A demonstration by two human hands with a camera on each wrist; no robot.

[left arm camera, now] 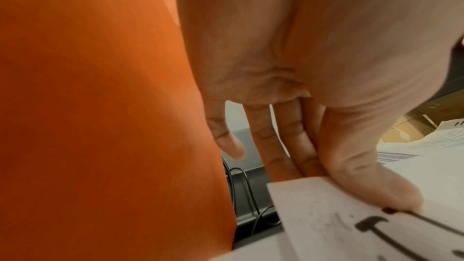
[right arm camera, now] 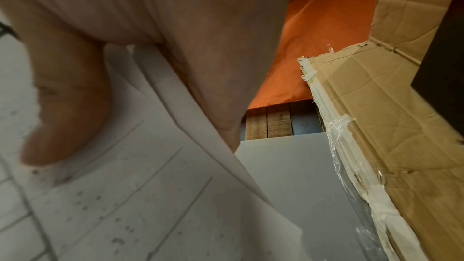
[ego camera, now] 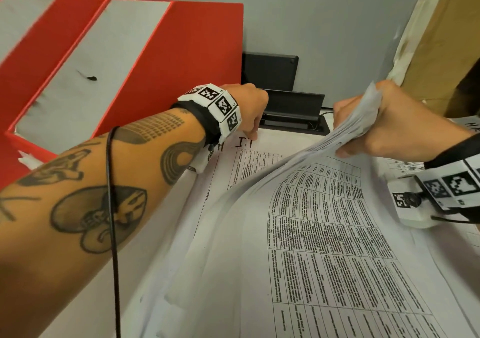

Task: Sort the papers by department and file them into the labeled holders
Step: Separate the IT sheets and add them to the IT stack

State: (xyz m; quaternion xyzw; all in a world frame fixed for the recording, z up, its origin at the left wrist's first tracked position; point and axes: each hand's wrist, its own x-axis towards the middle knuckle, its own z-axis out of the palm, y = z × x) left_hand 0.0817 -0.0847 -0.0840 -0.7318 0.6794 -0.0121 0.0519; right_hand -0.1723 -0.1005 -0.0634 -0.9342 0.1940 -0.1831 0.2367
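A stack of printed papers (ego camera: 324,246) with tables of text lies on the desk in front of me. My right hand (ego camera: 346,133) grips a lifted bundle of sheets (ego camera: 361,119) at its far edge, and they curve up off the stack. In the right wrist view its thumb (right arm camera: 67,106) presses on the printed top sheet (right arm camera: 130,190). My left hand (ego camera: 253,132) pinches the far corner of the uncovered sheet marked "I.T" (ego camera: 244,144). The left wrist view shows its thumb (left arm camera: 364,176) on that sheet (left arm camera: 339,225). Red holders (ego camera: 166,59) stand at the left.
A black cable box (ego camera: 293,114) sits in the desk behind the papers, against a grey partition (ego camera: 311,26). A taped cardboard box (ego camera: 441,39) stands at the right. More sheets (ego camera: 467,127) lie beside it. A thin black cable (ego camera: 114,233) runs over my left forearm.
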